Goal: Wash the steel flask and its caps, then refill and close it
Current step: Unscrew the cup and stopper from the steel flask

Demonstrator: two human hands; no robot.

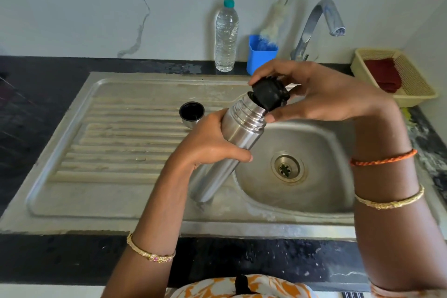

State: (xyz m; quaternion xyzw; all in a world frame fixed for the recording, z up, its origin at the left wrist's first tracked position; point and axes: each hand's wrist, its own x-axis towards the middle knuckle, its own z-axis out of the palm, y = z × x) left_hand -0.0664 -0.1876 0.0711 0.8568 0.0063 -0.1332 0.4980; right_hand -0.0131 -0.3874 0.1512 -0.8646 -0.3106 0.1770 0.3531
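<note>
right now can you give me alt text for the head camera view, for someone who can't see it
A person's left hand grips a tilted steel flask over a steel sink while the right hand holds its black inner cap at the flask's mouth. The outer cap stands on the drainboard; a water bottle stands behind.

Drainboard point(116, 143) at centre left lies open except for the cup point(191, 113) near its upper right. Basin point(321, 152) at centre right is open below the flask point(232, 143). Along the back edge, bottle point(226, 36), blue holder point(261, 55) and tap point(319, 24) block passage.
</note>
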